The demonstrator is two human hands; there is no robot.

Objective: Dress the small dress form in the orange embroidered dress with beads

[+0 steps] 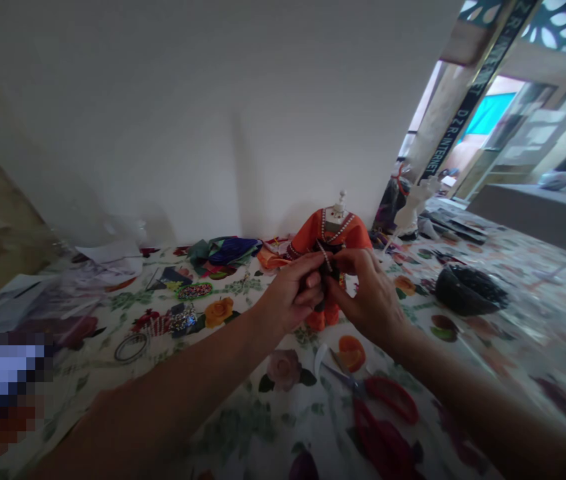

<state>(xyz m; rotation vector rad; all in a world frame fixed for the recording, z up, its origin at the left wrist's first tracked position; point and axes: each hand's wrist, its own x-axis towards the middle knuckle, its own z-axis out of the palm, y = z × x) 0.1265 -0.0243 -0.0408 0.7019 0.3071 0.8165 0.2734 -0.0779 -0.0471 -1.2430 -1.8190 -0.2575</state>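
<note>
A small dress-form mannequin [335,227] in an orange garment with bead trim stands on the flowered tablecloth [243,407]. Both my hands meet in front of its waist. My left hand [293,293] pinches something at the garment's front, fingers closed. My right hand [367,290] is closed too, pinching the same spot, with a short strand of beads [325,257] showing between the fingertips. The mannequin's lower half is hidden behind my hands.
Red-handled scissors [380,413] lie near me under my right forearm. Fabric scraps [225,253], bead packets [193,291] and a wire ring [131,347] lie to the left. A dark bowl [467,291] sits right; a white mannequin [415,207] stands behind. The wall is close behind.
</note>
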